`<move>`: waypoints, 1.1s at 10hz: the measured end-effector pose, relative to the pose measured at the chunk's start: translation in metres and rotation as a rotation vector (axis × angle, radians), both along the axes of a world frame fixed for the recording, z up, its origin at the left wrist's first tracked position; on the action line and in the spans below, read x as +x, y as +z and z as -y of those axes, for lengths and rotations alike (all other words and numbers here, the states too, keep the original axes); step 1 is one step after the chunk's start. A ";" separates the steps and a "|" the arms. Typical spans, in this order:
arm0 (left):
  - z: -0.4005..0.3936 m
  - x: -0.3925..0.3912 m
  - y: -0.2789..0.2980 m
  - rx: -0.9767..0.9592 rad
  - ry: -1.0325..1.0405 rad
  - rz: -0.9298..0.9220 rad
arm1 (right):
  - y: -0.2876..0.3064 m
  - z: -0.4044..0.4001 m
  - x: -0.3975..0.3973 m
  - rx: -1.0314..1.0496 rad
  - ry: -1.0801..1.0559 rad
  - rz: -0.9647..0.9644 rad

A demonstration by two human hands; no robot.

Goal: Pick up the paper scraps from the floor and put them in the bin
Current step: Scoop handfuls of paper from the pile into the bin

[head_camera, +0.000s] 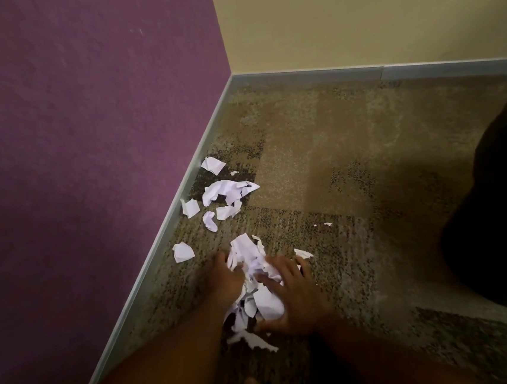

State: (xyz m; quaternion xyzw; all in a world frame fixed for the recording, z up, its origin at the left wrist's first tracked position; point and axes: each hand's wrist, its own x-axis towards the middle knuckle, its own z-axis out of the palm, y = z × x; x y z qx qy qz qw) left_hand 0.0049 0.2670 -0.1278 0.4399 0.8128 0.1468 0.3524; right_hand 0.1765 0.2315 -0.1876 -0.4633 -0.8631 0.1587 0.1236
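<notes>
The left hand [228, 282] and right hand [290, 296] lie on the carpet [351, 157] with fingers spread and curled inward, cupping a heap of paper scraps [254, 281] from either side; neither hand is closed tight on it yet. The heap lies directly between the palms, its long axis running away from the person toward the corner where the two walls meet. Beyond the fingertips, more loose scraps [226, 193] trail along the grey skirting [169, 231] of the purple wall [84, 115], nearer the left hand. One small shred [328, 224] lies apart to the right. The black-lined bin [502, 214] stands at the carpet's right edge, well apart, on the right hand's side, so the gathered heap would probably travel rightward.
</notes>
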 end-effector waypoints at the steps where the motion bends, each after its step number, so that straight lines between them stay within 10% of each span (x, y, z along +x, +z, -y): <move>1: 0.002 0.000 0.001 -0.008 -0.051 -0.022 | 0.000 0.002 -0.008 0.053 -0.058 -0.001; 11: -0.088 0.085 0.083 0.165 0.155 0.590 | 0.107 -0.102 0.036 -0.147 -0.948 -0.770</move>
